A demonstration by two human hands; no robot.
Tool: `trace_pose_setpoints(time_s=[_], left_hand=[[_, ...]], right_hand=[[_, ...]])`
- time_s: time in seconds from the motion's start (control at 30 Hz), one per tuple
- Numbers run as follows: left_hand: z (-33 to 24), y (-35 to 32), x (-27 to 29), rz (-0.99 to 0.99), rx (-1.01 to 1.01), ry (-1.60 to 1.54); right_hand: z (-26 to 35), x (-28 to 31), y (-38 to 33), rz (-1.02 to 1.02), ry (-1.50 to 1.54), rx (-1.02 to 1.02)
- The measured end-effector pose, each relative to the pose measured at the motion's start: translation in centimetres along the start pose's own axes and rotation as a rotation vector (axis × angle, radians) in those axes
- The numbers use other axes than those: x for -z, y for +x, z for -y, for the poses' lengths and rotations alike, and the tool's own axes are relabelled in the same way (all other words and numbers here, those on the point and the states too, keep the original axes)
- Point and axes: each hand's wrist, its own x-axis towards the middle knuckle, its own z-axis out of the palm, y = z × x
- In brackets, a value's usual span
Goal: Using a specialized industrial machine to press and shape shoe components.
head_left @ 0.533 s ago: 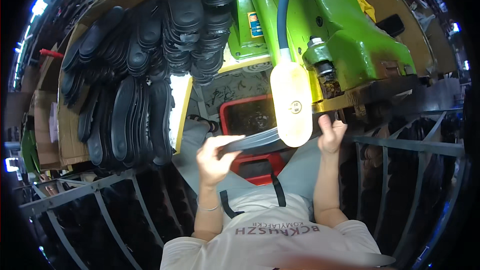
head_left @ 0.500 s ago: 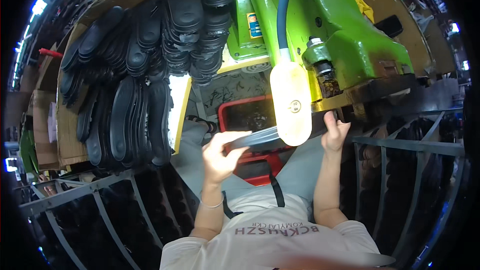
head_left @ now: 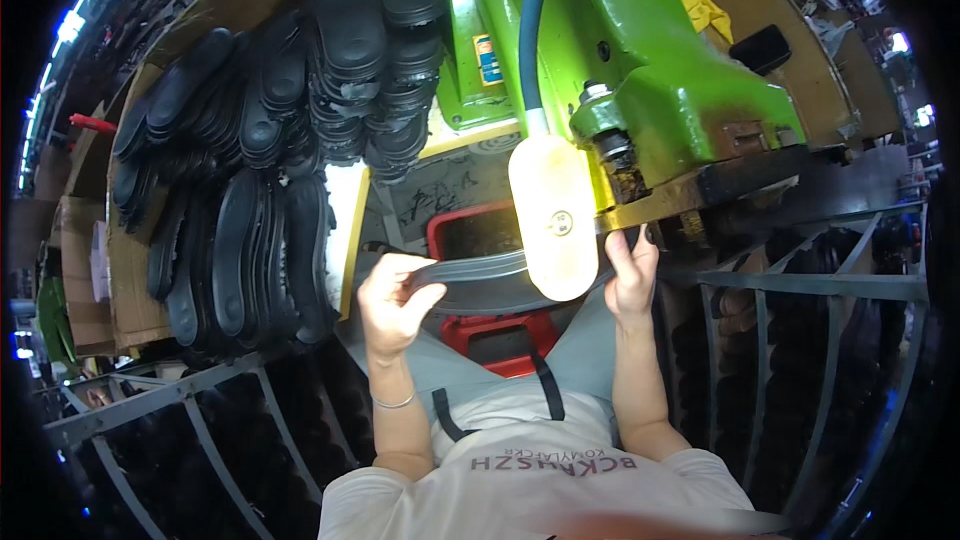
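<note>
The left hand (head_left: 393, 300) is closed in a pinch on one end of a dark grey shoe sole (head_left: 480, 280), thumb on top and fingers curled beneath, and the sole runs level across the lap toward the green machine (head_left: 640, 70). The right hand (head_left: 630, 275) is up at the sole's far end, just under the machine's working head (head_left: 610, 140); its fingers look wrapped on the sole's edge there, though the pale oval guard (head_left: 553, 215) hanging in front hides the join, so how firm that hold is cannot be told for sure. Below the sole sits a red bin (head_left: 480, 335), between the knees. To the left, black soles (head_left: 250, 170) lie stacked in rows on a cardboard-lined surface (head_left: 125, 240), well apart from both hands. A blue hose (head_left: 530, 30) drops to the guard. To do this step well, I would judge that the sole should stay flat and taut between the two hands, with the left hand steering and the right hand feeding the edge evenly against the head. Fingertips on the right belong behind the contact line, since that is where a slip would pinch. Any tilt of the sole would likely give an uneven edge.
</note>
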Motion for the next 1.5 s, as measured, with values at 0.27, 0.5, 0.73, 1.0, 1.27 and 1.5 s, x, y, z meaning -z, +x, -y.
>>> trace_pose_setpoints(time_s=[0.27, 0.5, 0.73, 1.0, 1.27, 1.5], left_hand=[[1.3, -1.6, 0.0, 0.062, -0.288, 0.158], [1.9, -0.3, -4.2, 0.023, -0.261, 0.176], [0.6, 2.9, -9.1, -0.006, -0.499, 0.393], [-0.5, 1.3, -3.5, -0.032, -0.018, -0.126], [1.5, -1.6, -2.8, -0.058, 0.196, -0.17], [2.9, 0.3, -9.7, -0.099, -0.112, -0.006]], right_hand=[[-2.7, 3.1, -0.9, 0.145, -0.112, -0.009], [-1.0, 6.6, 1.0, 0.024, -0.191, 0.08], [3.1, 6.6, 5.4, -0.059, -0.13, 0.145], [0.1, 3.8, 2.3, 0.101, -0.048, -0.005], [-1.9, 3.3, -1.1, -0.112, -0.021, -0.211], [-2.9, 2.8, -0.6, -0.11, -0.016, -0.023]])
